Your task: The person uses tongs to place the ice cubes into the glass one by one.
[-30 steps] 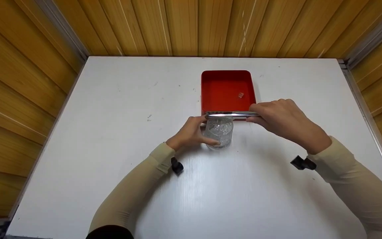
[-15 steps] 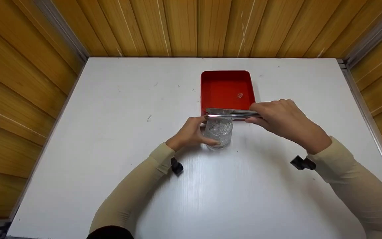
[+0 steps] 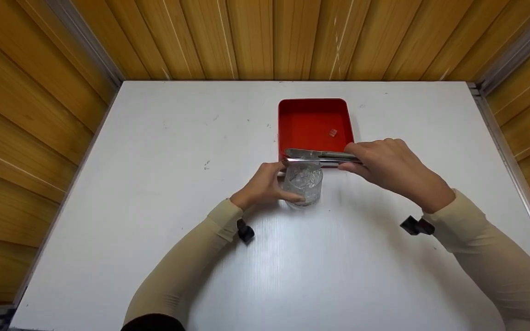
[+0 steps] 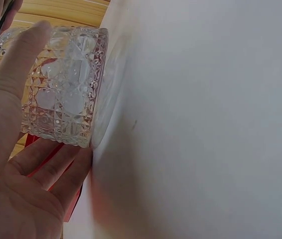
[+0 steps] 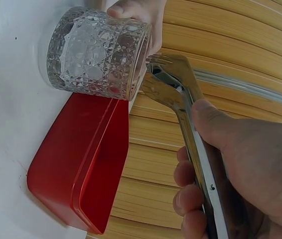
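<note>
A clear cut-glass tumbler (image 3: 311,187) stands upright on the white table, with clear, ice-like pieces inside. My left hand (image 3: 261,187) grips its side, the thumb lying across the patterned glass (image 4: 64,89) and the fingers round behind. Metal tongs (image 3: 336,157) lie across above the mouth, held between the thumb and fingers of my right hand (image 3: 394,171). The right wrist view shows the tongs (image 5: 203,164) with toothed tips right at the tumbler's rim and their two arms a little apart. No piece shows between the tips.
Just behind the tumbler is a square red tray (image 3: 304,128), its near edge partly hidden by the tongs. One small clear cube (image 3: 333,133) lies in it. Wood-panelled walls (image 3: 256,41) border the table's back and sides.
The tongs' arms, nearly in line a second ago, now show spread apart above the tumbler. My left hand and the tumbler have stayed in place.
</note>
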`<state>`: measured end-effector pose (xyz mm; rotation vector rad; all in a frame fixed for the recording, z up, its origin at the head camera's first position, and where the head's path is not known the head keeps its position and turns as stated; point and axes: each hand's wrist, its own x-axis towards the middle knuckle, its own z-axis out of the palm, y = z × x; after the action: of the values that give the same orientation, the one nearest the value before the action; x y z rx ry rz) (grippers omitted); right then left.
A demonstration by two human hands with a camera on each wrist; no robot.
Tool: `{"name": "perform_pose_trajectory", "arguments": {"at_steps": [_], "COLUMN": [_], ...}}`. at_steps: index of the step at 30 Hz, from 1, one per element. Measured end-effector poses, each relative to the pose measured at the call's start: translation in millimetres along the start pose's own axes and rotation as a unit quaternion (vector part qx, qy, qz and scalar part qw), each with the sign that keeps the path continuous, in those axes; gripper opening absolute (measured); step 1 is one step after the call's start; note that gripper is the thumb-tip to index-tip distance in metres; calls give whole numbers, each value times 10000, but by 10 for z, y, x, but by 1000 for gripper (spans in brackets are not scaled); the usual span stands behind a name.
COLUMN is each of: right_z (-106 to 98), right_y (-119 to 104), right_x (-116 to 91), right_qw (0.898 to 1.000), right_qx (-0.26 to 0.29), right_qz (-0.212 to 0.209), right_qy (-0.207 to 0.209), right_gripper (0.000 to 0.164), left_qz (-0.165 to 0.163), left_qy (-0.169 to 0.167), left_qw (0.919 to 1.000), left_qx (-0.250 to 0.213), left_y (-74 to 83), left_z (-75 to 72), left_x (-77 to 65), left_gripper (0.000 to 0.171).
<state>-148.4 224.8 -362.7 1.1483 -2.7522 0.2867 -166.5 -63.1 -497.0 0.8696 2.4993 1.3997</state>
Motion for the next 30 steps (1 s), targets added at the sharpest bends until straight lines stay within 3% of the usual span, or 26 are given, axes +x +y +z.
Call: {"name": "perform_pose_trajectory", "arguments": {"at_steps": [16,24,30], "right_z": [8,-35,-69], "right_y": [43,179,320], "right_x": [22,81,174], "right_qw": [9999,9996,9994], "right_qx": [43,7,-39], "right_qz": [49,181,302], "right_qy": [134,200,176], "right_gripper": [19,22,24], "left_qz": [30,129,178], "left_qy": [-3,-14,-29], "left_qw": [9999,9998,9998], "left_qx": [121,147,49], "left_y": [1,-1,-6], "left_z": [-14,-20,-7], "left_x": [-1,14,18], "left_gripper": [73,88,88]}}
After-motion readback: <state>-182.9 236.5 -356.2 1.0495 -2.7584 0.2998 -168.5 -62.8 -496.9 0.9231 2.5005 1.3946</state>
